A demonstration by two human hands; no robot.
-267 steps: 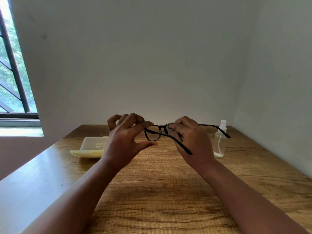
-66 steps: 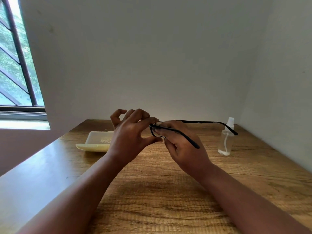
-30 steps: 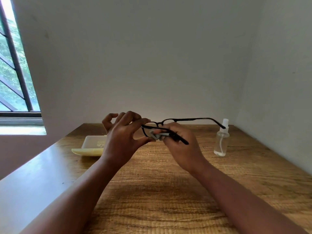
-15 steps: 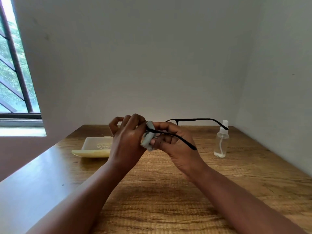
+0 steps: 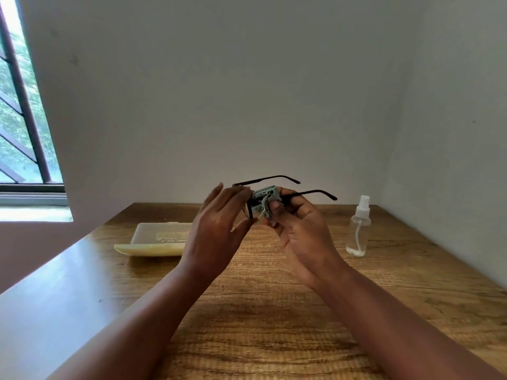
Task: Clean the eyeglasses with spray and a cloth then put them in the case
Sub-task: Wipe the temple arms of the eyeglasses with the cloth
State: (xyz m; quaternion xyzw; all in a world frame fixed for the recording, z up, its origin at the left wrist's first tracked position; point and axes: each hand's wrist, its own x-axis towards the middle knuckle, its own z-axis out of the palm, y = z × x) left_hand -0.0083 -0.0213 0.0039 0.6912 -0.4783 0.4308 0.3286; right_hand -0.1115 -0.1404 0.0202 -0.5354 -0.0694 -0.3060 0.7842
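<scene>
Two hands work above the surface (image 5: 274,311): my right hand (image 5: 299,229) pinches the grey cloth (image 5: 264,201) around a lens of the eyeglasses (image 5: 312,192), my left hand (image 5: 216,231) grasping the frame's front. Wiping step, I judge. Next comes folding the temples and reaching left for the case (image 5: 159,237); spray bottle (image 5: 358,229) stands right.

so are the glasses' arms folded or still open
Open: both arms of the glasses stick out toward the spray bottle, while the right hand presses the cloth on a lens.

Two bare forearms — no sleeves; left hand (image 5: 216,229), right hand (image 5: 301,231).
</scene>
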